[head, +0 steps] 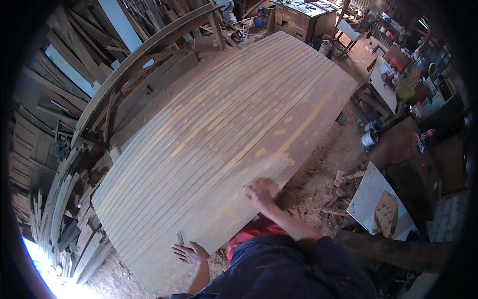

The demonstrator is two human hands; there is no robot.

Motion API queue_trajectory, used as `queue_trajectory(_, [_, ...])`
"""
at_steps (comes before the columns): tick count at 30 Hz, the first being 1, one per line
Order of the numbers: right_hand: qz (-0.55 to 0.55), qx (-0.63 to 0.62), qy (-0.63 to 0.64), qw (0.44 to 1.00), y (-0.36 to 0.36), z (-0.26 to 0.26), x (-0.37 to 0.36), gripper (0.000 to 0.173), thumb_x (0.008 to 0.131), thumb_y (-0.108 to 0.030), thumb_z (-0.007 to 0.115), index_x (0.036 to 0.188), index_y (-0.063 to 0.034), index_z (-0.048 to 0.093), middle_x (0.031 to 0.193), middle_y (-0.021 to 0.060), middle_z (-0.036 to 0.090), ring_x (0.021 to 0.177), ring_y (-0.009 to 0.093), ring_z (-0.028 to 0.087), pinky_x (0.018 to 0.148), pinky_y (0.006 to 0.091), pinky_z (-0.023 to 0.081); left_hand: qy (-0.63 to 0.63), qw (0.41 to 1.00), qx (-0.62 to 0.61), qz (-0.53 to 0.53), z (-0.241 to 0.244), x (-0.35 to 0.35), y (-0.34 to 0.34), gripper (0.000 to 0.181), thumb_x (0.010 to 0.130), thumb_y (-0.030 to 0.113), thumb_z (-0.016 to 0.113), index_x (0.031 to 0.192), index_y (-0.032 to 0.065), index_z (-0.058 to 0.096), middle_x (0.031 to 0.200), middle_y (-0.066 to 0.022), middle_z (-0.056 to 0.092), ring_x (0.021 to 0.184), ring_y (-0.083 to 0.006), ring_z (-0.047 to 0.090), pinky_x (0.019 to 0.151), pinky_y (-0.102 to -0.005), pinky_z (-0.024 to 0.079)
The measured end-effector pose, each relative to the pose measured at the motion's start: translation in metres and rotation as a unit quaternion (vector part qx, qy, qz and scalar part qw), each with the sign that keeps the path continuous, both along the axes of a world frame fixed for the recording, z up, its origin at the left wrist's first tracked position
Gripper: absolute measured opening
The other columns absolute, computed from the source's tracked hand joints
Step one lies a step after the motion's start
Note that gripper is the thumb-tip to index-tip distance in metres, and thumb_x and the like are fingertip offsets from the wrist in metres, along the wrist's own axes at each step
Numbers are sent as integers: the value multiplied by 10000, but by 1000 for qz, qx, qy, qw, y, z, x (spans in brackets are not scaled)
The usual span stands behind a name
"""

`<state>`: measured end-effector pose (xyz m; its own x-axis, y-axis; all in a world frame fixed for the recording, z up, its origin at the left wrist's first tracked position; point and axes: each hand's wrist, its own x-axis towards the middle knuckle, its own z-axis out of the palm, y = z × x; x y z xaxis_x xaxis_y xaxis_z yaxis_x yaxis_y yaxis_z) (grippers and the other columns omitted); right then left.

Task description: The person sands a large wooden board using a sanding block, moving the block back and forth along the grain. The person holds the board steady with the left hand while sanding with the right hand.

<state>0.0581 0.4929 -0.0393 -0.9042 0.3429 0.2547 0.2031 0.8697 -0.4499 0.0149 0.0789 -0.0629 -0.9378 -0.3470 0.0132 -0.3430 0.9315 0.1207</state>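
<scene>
Before me lies a large wooden panel [209,138] with long parallel grooves and smooth bands along its sides. Yellowish filler patches [260,152] and streaks mark its surface. My left hand [191,254] rests on the panel's near end, palm down with fingers apart. Just beyond its fingers is a small narrow strip [180,238], its material unclear. On the smooth band near the right edge is my right hand [260,192], blurred, with fingers curled down against the wood. Whether it holds anything under the fingers is hidden. Pale dust lies around it.
A curved wooden frame [149,46] and stacked boards [71,48] stand along the left. At the back is a wooden workbench [304,20] with tools. To the right are a paint can [369,138], a white board [373,205], wood offcuts [338,183] and a dusty floor [313,194].
</scene>
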Motion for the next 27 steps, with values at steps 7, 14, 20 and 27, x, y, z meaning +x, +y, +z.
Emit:
queue_trajectory(7, [-15, -7, -39, 999, 60, -9, 6, 257, 881, -175, 844, 1118, -132, 757, 1196, 103, 691, 1184, 377, 615, 1012, 542, 546, -4, 1000, -11, -5, -2, 1, 0, 972, 1099, 676, 401, 1787, 45, 132, 1855, -221, 142, 1702, -441, 148, 1322, -622, 131])
queue_trajectory(14, [-192, 30, -1, 981, 112, -2, 5, 285, 882, -142, 811, 1150, -94, 728, 1150, 157, 680, 1173, 417, 615, 1038, 542, 505, -29, 999, -37, 5, 7, 1, 6, 958, 1108, 674, 390, 1785, 46, 133, 1861, -204, 121, 1710, -417, 132, 1341, -601, 146])
queue_trajectory(20, [55, -1, 38, 998, -10, 1, -6, 280, 921, -237, 806, 1173, -139, 736, 1160, 82, 701, 1196, 344, 638, 980, 526, 575, -50, 998, -45, 12, 12, 1, 2, 947, 1112, 661, 392, 1785, 46, 133, 1863, -200, 117, 1715, -406, 117, 1352, -577, 129])
queue_trajectory(27, [-159, 26, -7, 987, 129, -17, 4, 271, 864, -197, 853, 1105, -128, 752, 1146, 120, 708, 1182, 381, 646, 1011, 546, 524, -47, 998, -32, 7, 12, -3, 10, 944, 1109, 640, 416, 1786, 48, 129, 1859, -209, 126, 1713, -412, 112, 1352, -575, 121])
